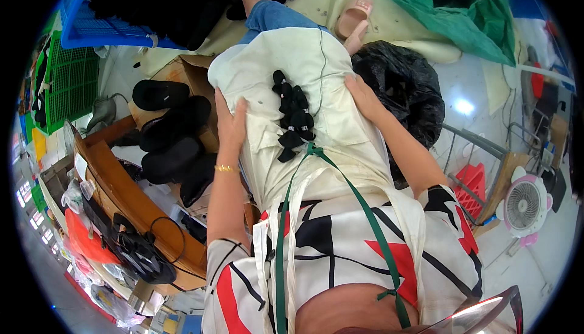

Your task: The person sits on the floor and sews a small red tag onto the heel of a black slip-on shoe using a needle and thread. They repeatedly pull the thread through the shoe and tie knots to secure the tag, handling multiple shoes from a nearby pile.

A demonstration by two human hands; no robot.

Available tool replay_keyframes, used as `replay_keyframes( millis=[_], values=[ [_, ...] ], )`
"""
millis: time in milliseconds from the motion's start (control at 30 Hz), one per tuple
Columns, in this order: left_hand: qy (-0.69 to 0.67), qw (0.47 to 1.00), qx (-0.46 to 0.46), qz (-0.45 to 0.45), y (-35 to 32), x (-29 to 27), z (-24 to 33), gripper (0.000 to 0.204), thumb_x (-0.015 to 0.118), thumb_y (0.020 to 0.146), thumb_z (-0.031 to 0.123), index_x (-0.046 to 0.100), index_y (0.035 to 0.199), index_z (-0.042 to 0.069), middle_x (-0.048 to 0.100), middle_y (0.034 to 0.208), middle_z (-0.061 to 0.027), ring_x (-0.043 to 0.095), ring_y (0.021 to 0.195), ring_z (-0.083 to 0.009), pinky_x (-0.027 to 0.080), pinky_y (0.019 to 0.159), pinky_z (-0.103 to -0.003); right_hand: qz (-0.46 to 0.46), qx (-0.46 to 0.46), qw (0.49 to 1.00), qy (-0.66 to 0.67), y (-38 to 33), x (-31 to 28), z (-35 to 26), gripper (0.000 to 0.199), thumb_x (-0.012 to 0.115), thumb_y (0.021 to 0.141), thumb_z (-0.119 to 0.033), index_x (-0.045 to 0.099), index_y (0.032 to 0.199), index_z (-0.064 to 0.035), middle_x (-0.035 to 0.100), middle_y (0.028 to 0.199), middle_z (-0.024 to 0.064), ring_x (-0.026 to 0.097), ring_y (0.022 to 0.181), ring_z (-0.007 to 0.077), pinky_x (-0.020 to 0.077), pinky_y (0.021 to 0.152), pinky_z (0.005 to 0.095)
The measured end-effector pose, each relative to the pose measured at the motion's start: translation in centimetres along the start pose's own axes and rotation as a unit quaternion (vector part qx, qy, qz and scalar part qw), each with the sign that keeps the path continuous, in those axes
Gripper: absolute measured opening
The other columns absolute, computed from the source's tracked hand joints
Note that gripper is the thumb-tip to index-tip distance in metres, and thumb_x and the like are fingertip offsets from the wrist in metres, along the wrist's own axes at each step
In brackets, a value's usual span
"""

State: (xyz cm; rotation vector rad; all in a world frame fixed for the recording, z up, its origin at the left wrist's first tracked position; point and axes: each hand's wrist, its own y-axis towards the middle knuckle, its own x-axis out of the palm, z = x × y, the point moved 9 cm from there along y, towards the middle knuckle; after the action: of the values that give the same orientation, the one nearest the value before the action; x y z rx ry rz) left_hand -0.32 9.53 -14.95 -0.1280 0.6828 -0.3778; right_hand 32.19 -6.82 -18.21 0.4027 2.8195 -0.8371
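A cream apron (274, 51) covers my lap, above jeans. My left hand (231, 122) rests on its left side, thumb apart from the fingers and nothing in it. On the opposite side, my right hand (365, 98) lies against the apron's edge with fingers stretched out, some partly hidden. Between the two hands, several small black fabric bows (293, 110) with shiny bits lie bunched on the apron, touched by neither hand. A thin dark thread (320, 60) runs down the cloth beside them. The apron's green strap (316, 150) meets the bunch's lower end.
Black shoes (170, 130) are piled at my left by a cardboard box (190, 78) and wooden bench (134, 203). A black plastic bag (401, 84) stands at my right. Beyond are blue (85, 37) and green crates (72, 78), pink slippers (354, 17) and a fan (525, 203).
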Motion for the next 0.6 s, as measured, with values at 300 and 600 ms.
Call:
replay_keyframes(
  millis=[300, 600],
  values=[
    [-0.007, 0.974, 0.097, 0.203, 5.7, -8.0, 2.5, 0.049, 0.042, 0.105, 0.038, 0.063, 0.105, -0.006, 0.067, 0.099, -0.0239, 0.065, 0.096, -0.036, 0.05, 0.088, -0.039, 0.163, -0.365, 0.839, -0.37, -5.3, -1.4, -14.2, 0.021, 0.065, 0.085, -0.021, 0.066, 0.1, -0.007, 0.062, 0.091, 0.0123, 0.062, 0.088, 0.0317, 0.0496, 0.074, 0.0428],
    [-0.04, 0.99, 0.121, -0.059, -4.0, 1.9, 8.2, 0.025, 0.07, 0.089, 0.025, 0.069, 0.086, 0.001, 0.062, 0.078, -0.0113, 0.06, 0.073, -0.0262, 0.048, 0.069, -0.037, -0.141, -0.509, 0.72, -0.449, -9.9, 9.9, -13.2, 0.017, 0.062, 0.076, -0.014, 0.066, 0.092, -0.0136, 0.054, 0.084, 0.004, 0.06, 0.081, 0.0219, 0.0472, 0.069, 0.0363]
  ],
)
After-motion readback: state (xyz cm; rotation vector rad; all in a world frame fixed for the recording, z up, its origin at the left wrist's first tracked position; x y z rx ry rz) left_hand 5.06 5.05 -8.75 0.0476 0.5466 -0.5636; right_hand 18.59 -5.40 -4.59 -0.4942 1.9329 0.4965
